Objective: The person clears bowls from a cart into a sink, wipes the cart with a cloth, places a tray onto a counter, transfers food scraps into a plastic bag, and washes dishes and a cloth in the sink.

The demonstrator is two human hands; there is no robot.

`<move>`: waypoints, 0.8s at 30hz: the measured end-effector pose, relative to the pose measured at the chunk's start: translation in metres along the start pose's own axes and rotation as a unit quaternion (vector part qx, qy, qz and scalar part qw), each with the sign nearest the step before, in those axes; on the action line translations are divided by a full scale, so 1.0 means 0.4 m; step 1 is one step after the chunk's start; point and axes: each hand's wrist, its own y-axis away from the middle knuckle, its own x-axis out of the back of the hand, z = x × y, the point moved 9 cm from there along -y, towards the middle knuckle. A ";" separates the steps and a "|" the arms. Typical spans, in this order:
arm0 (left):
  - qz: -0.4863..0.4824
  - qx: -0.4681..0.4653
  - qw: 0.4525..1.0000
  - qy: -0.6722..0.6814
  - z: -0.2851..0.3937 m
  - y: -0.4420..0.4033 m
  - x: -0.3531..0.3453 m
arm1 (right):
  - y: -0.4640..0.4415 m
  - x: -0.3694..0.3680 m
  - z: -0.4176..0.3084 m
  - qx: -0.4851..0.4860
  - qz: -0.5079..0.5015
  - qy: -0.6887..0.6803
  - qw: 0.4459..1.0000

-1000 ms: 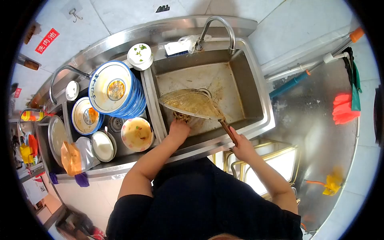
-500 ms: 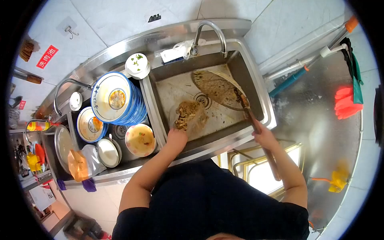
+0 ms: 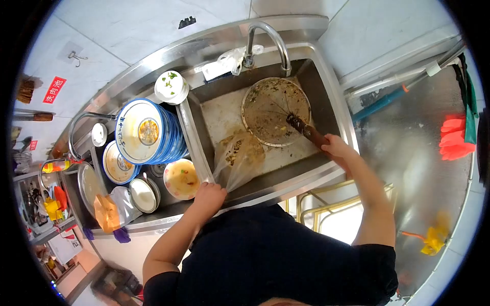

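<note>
My right hand (image 3: 337, 148) is wrapped round the brown wooden handle (image 3: 312, 133) of a round strainer. The strainer's wide mesh bowl (image 3: 273, 109), dotted with dark scraps, lies over the sink floor below the faucet. At the sink's front left rim my left hand (image 3: 210, 197) grips the gathered end of a clear plastic bag (image 3: 244, 166). Brown food waste (image 3: 236, 151) sits inside the bag, which sags into the sink (image 3: 217, 115). The bag and the strainer are close together.
A curved faucet (image 3: 273, 33) arches over the sink. In the left basin stand a tall stack of blue-rimmed bowls (image 3: 144, 130), a bowl with orange residue (image 3: 181, 179) and small white dishes (image 3: 143, 195). Red gloves (image 3: 456, 137) hang at the right.
The strainer's mesh has swung from tilted to nearly flat, and its handle has shifted. My left hand has moved left and toward me, stretching the bag's end toward the rim.
</note>
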 end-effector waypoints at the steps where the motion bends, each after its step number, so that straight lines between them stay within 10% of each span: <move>1: 0.004 -0.014 1.000 0.008 0.004 0.007 0.005 | -0.008 0.016 0.001 -0.011 0.015 0.065 0.998; 6: -0.018 -0.058 0.998 0.017 0.016 0.030 0.016 | -0.009 0.036 -0.199 0.100 0.165 0.336 0.922; 17: 0.023 -0.029 0.995 0.089 -0.029 0.043 0.001 | -0.200 -0.420 -0.696 0.364 0.124 0.189 0.904; 24: 0.160 0.089 0.956 0.227 -0.085 -0.011 0.009 | -0.151 -0.403 -0.685 0.252 0.078 0.023 0.964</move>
